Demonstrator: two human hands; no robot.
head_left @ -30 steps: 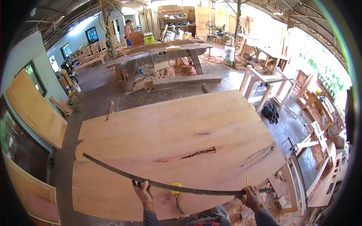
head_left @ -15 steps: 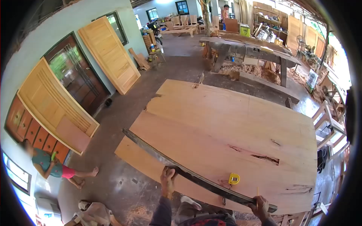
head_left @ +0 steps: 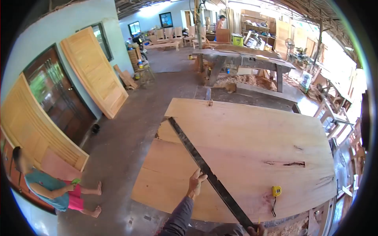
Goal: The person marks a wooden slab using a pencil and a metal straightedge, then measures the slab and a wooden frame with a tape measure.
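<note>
Midway along a long, narrow, dark bar (head_left: 215, 183), the left hand (head_left: 196, 184) is closed on its edge, thumb and fingers together around it. The right hand (head_left: 258, 229), partly cut off by the lower border, is clamped at the bar's near end. The bar runs diagonally over a broad, pale wooden panel (head_left: 244, 137), its far end near the panel's left edge; whether it touches the surface cannot be told.

To the bar's right, well apart from it, a yellow tape measure (head_left: 277, 191) with a black strap lies on the panel. Beyond is a dark, ragged slot (head_left: 294, 164) in the wood. Behind the panel, a heavy wooden workbench (head_left: 252, 59) stands over curly wood shavings (head_left: 260, 82). On the left, a person in a teal top and pink shorts (head_left: 53, 192) stands before light wooden doors leaning on the wall, well apart from the panel.
</note>
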